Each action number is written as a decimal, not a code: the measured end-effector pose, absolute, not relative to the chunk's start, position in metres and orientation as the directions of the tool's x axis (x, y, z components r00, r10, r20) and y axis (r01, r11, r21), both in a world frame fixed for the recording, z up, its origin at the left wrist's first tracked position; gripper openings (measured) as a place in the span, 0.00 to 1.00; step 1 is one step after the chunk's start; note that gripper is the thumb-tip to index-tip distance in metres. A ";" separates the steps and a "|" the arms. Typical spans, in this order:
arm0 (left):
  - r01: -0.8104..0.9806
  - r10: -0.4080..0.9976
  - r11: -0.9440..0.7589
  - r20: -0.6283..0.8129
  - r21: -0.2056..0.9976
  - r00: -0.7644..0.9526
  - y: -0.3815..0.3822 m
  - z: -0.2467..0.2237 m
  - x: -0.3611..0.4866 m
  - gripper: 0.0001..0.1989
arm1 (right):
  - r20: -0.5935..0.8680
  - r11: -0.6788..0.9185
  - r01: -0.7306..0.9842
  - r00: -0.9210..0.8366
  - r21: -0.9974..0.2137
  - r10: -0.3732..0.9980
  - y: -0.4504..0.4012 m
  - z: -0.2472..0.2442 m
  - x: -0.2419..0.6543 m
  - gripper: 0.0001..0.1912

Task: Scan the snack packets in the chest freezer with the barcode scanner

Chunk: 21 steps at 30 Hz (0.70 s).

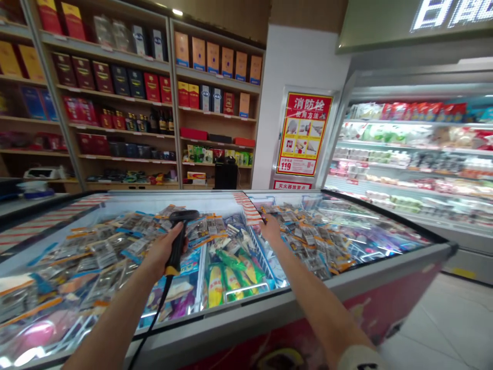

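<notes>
At the far left, a wooden shelf unit (174,92) stands behind the chest freezer (377,272), its boards lined with red, yellow, dark and orange boxes. In the left part of the freezer lie many flat clear packets (103,252) with blue and orange ends. Over them is the left hand (167,246), its fingers closed around the grip of a black handheld scanner (177,249); the scanner's head points away from the person, and a black cable (160,303) hangs from the base of the grip. Right of the scanner, near the freezer's front rim, yellow-and-green corn packs (231,280) sit in a wire-sided section. Farther back, a red-and-white striped strip (250,208) runs toward the right hand (271,228), which reaches to its near end with fingers bent; whether they grip or just touch it, I cannot tell. More packets (319,239) lie beyond that forearm. Behind, a red-and-yellow sign (304,133) hangs on the wall, and at the far right stands a lit refrigerated display (466,257) stocked with packaged goods.
</notes>
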<state>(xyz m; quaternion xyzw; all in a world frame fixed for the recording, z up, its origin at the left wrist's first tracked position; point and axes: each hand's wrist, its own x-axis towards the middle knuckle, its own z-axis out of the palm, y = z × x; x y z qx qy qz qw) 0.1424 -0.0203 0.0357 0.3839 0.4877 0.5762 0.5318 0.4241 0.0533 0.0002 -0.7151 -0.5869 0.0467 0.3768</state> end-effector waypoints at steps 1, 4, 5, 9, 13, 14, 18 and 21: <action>-0.237 0.989 0.036 -0.069 0.971 -0.131 -0.019 0.036 0.148 0.15 | 0.369 -0.071 0.819 0.332 -0.570 0.868 0.048 0.002 0.443 0.18; -0.233 0.993 0.030 -0.055 0.972 -0.102 -0.014 0.035 0.164 0.16 | 0.318 -0.221 0.833 0.419 -0.506 0.850 0.036 0.003 0.487 0.18; -0.230 0.995 0.021 -0.043 0.973 -0.090 -0.013 0.034 0.168 0.16 | 0.294 -0.262 0.833 0.439 -0.487 0.849 0.033 0.002 0.496 0.16; -0.212 0.999 -0.019 0.011 0.977 -0.038 -0.012 0.028 0.181 0.19 | 0.241 -0.354 0.835 0.479 -0.422 0.844 0.036 -0.004 0.502 0.16; -0.200 1.000 -0.019 0.015 0.980 -0.024 -0.017 0.026 0.184 0.20 | 0.245 -0.382 0.838 0.494 -0.390 0.835 0.045 -0.006 0.493 0.14; -0.196 1.000 -0.021 0.016 0.980 -0.024 -0.018 0.027 0.183 0.20 | 0.246 -0.384 0.837 0.496 -0.389 0.833 0.047 -0.006 0.492 0.13; -0.193 0.999 -0.021 0.014 0.981 -0.034 -0.021 0.030 0.178 0.20 | 0.245 -0.367 0.837 0.486 -0.406 0.839 0.047 -0.006 0.487 0.13; -0.220 0.999 -0.015 0.006 0.975 -0.042 -0.020 0.031 0.175 0.20 | 0.248 -0.272 0.877 0.388 -0.397 0.888 0.046 -0.004 0.473 0.14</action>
